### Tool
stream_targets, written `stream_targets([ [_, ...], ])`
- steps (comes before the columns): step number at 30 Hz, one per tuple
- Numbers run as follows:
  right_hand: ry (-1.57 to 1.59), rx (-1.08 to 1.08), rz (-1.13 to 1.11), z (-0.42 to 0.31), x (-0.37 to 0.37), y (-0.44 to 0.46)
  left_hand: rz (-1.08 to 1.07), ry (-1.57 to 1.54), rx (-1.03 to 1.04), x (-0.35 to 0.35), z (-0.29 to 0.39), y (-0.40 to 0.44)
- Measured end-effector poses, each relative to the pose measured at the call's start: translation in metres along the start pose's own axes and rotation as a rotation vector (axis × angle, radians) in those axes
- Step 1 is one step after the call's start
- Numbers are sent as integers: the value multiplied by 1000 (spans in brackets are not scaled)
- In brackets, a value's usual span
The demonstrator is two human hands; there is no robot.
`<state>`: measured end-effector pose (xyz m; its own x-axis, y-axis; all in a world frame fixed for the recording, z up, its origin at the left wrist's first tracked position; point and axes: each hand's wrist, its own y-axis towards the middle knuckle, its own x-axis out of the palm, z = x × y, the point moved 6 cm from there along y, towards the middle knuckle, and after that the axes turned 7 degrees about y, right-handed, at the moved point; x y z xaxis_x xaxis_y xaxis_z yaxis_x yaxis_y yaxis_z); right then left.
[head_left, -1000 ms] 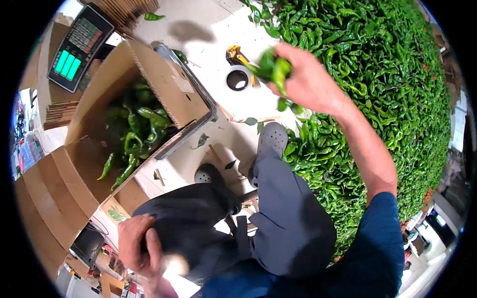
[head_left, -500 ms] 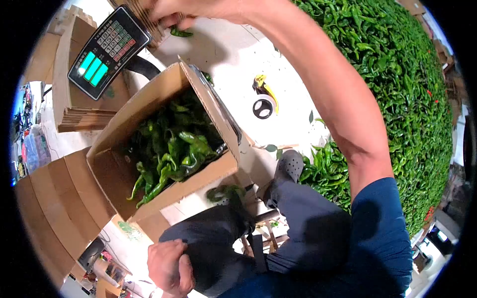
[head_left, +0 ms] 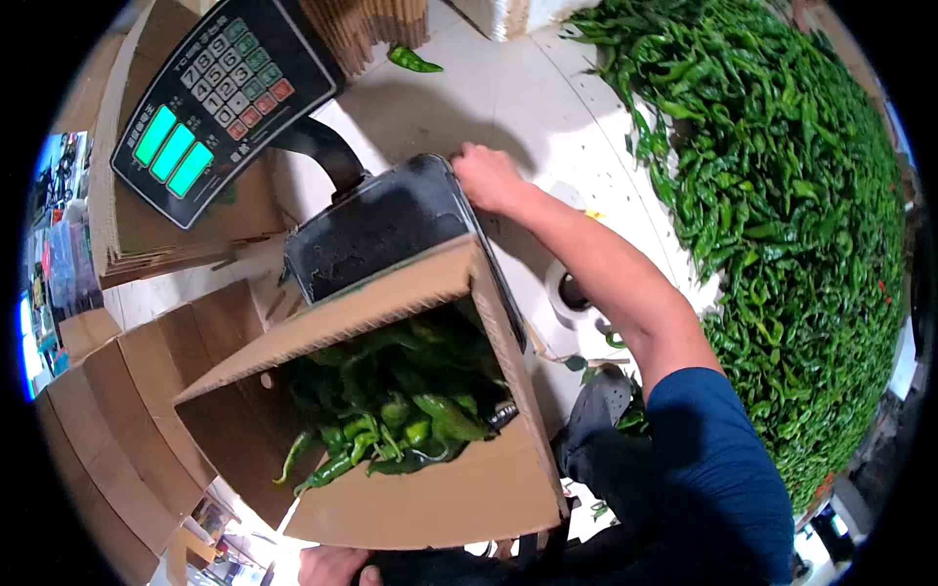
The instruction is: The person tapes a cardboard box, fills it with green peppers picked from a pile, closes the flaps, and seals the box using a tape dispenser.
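Note:
A cardboard box [head_left: 420,510] partly filled with green peppers [head_left: 391,420] is tilted, its opening facing me. Behind it the dark platform [head_left: 386,230] of a weighing scale lies partly uncovered. My right hand [head_left: 486,178] is at the platform's far right corner, its fingers curled against the edge. The scale's display panel [head_left: 225,103] with keypad and lit green windows stands at upper left. Just below the box's lower edge is my left hand [head_left: 334,566], cut off by the frame, so its grip cannot be made out.
A large heap of green peppers [head_left: 782,215] covers the right side. A tape roll [head_left: 572,291] lies on the floor behind my right forearm. Flattened cardboard [head_left: 176,244] is stacked at left, beside an open carton [head_left: 127,400]. One loose pepper [head_left: 413,61] lies near the top.
My right hand has come down from the top to the scale platform's edge. The box appears closer and tilted, with more of the platform showing. My left hand is lower in view.

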<state>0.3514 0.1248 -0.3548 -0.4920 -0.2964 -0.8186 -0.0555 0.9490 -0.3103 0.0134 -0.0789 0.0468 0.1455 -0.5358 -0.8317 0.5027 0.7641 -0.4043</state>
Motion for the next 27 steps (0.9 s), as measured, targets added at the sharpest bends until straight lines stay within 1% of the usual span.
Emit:
stream_targets([
  [3, 191, 389, 17, 16, -67, 15, -21, 11, -90, -7, -9, -7],
  [5, 161, 277, 366, 26, -97, 51, -12, 4, -191, -8, -17, -16],
  [7, 95, 221, 359, 15, -110, 97, 11, 12, -277, -8, -23, -31],
  [8, 59, 231, 340, 12, -108, 123, -22, 47, -368, -5, -29, -42],
  [9, 23, 237, 324, 8, -106, 147, 9, 54, -365, -5, -29, -47],
  [10, -5, 211, 214, 8, -102, 159, 43, 63, -360, -5, -29, -52],
  [11, -31, 132, 125, 19, -85, 173, 81, 76, -352, -6, -28, -57],
  [12, 36, 273, 326, 28, -74, 167, 118, 92, -338, -7, -27, -61],
  [14, 18, 328, 410, 30, -69, 157, 212, 101, -274, -9, -22, -63],
  [15, -16, 312, 388, 33, -65, 148, 241, 95, -243, -11, -17, -65],
  [17, -101, 281, 337, 32, -71, 115, 176, 159, -208, -18, -3, -61],
  [19, 59, 260, -68, 47, -79, 90, 199, 59, -150, -23, 1, -66],
  [20, 258, 217, -15, 39, -102, 58, 177, 28, -122, -25, 3, -70],
  [21, 462, 166, 44, 20, -128, 10, 207, -8, -69, -28, 6, -72],
  [23, 677, 67, 164, -33, -194, -76, 263, -67, 40, -31, 12, -74],
  [25, 378, -337, 403, -101, -264, -152, 271, 19, 130, -26, 13, -77],
  [26, 316, -404, 385, -139, -289, -187, 422, -74, 171, -18, 3, -73],
  [27, 255, -469, 367, -182, -305, -215, 382, -124, 180, -15, -5, -73],
])
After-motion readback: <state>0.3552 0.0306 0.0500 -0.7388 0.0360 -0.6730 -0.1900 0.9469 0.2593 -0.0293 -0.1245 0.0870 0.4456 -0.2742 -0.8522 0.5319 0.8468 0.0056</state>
